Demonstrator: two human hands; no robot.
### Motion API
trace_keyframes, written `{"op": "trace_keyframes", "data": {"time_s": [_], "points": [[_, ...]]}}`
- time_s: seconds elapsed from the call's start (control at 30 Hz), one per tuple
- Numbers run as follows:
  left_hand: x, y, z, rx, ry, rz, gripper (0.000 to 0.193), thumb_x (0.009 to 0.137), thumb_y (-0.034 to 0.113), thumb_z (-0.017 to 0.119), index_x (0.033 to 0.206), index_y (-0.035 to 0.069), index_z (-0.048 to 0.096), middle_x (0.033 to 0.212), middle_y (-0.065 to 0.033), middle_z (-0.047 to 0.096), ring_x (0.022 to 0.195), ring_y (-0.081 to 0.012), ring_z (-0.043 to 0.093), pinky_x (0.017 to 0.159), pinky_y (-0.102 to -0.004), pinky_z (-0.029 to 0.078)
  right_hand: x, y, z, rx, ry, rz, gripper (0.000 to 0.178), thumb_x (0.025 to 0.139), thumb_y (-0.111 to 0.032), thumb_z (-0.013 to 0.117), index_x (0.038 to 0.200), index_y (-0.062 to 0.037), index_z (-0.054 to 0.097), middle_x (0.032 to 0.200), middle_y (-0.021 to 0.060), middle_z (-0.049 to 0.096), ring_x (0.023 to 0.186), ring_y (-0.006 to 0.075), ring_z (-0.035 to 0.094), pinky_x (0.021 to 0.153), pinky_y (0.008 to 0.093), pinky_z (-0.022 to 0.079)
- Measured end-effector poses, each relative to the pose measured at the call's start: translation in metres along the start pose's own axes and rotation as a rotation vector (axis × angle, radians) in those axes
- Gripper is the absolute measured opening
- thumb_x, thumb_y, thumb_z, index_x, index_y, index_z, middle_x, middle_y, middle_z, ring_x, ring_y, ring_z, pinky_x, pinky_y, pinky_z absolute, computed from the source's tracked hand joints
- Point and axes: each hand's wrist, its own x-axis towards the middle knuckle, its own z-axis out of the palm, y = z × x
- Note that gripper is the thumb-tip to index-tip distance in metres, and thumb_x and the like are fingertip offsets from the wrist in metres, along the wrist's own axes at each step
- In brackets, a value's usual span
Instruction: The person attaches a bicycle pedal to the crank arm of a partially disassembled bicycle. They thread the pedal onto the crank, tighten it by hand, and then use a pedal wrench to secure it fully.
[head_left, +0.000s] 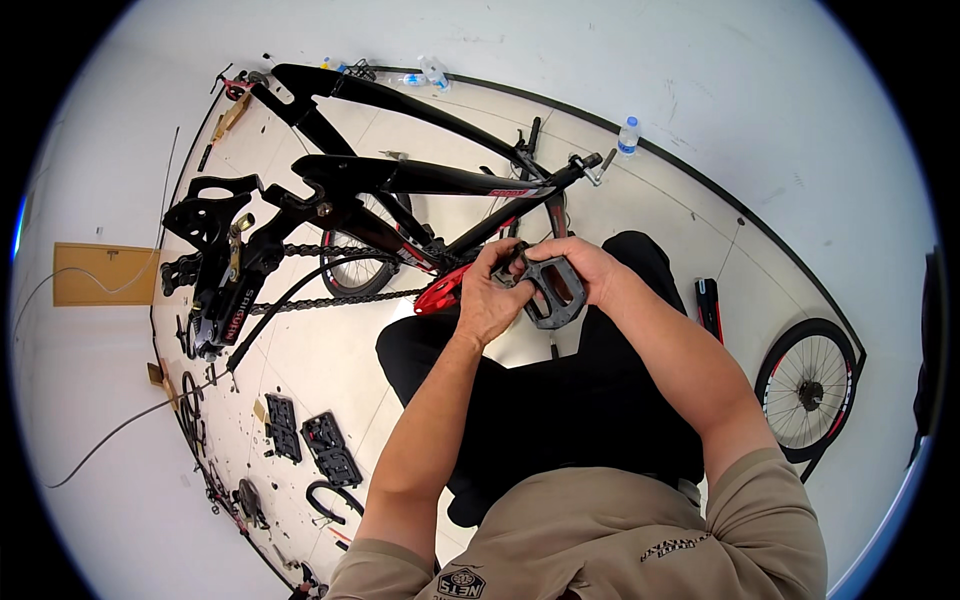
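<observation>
In front of my knees, a dark grey bicycle pedal [560, 312] sits between my two hands beside the crank. My right hand [582, 266] is closed on the pedal's upper edge. My left hand [489, 300] is closed at its inner side, thumb against the pedal body; what its fingertips pinch is partly hidden. Just left of them is the red chainring [436, 292], with the chain [345, 300] running back to the rear derailleur [226, 312]. The black bicycle frame [415, 180] stretches across the view, with no rear wheel fitted between its stays.
A loose wheel [808, 388] leans against the wall at right, near a black and red tube-shaped part [708, 308]. Two open black tool cases [330, 450] lie on the floor at left. A water bottle [628, 135] stands by the far wall. Loose cables [130, 415] hang at left.
</observation>
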Motion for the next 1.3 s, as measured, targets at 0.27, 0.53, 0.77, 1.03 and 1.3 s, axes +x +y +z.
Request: {"op": "trace_keyframes", "data": {"time_s": [0.27, 0.53, 0.77, 1.03, 1.3], "points": [[0.000, 0.001, 0.001, -0.017, -0.013, -0.023, 0.059, 0.069, 0.001, 0.071, 0.127, 0.000, 0.061, 0.111, -0.0076, 0.067, 0.106, -0.0175, 0.062, 0.100, -0.0304, 0.048, 0.005, 0.006, 0.004, -0.025, 0.156, -0.075, 0.024, 0.088, -0.015, 0.071, 0.106, 0.0011, 0.069, 0.098, 0.0104, 0.072, 0.077, 0.0194, 0.072, 0.066, 0.0342, 0.062], [0.000, 0.002, 0.007, -0.065, 0.020, 0.007, 0.052, 0.071, 0.001, 0.069, 0.122, -0.001, 0.061, 0.101, -0.0036, 0.064, 0.093, -0.0134, 0.058, 0.092, -0.0285, 0.050, -0.003, 0.001, 0.002, 0.044, 0.065, -0.032, 0.027, 0.091, -0.018, 0.064, 0.108, 0.0024, 0.069, 0.099, 0.0126, 0.073, 0.077, 0.0207, 0.072, 0.066, 0.0339, 0.062], [-0.002, 0.010, 0.010, -0.100, 0.026, -0.035, 0.049, 0.071, 0.003, 0.070, 0.119, -0.001, 0.060, 0.097, -0.0012, 0.061, 0.085, -0.0112, 0.054, 0.084, -0.0267, 0.050, -0.006, -0.003, -0.005, -0.013, 0.033, 0.007, 0.034, 0.092, -0.022, 0.060, 0.109, 0.0053, 0.069, 0.101, 0.0155, 0.074, 0.077, 0.0224, 0.072, 0.067, 0.0340, 0.061], [-0.002, 0.008, 0.012, -0.125, 0.009, -0.049, 0.051, 0.072, 0.003, 0.071, 0.122, 0.000, 0.059, 0.098, -0.0021, 0.061, 0.088, -0.0111, 0.056, 0.086, -0.0267, 0.050, 0.005, 0.000, -0.016, -0.009, -0.010, -0.004, 0.031, 0.092, -0.020, 0.060, 0.108, 0.0050, 0.069, 0.100, 0.0138, 0.073, 0.076, 0.0229, 0.071, 0.066, 0.0354, 0.060], [0.000, 0.003, 0.006, -0.018, -0.008, -0.008, 0.058, 0.072, 0.005, 0.072, 0.129, -0.001, 0.061, 0.105, -0.0032, 0.064, 0.096, -0.0121, 0.059, 0.092, -0.0278, 0.050, -0.001, -0.004, 0.000, 0.047, 0.063, 0.019, 0.027, 0.090, -0.014, 0.061, 0.111, 0.0028, 0.067, 0.101, 0.0133, 0.072, 0.081, 0.0238, 0.071, 0.064, 0.0358, 0.059]]}}
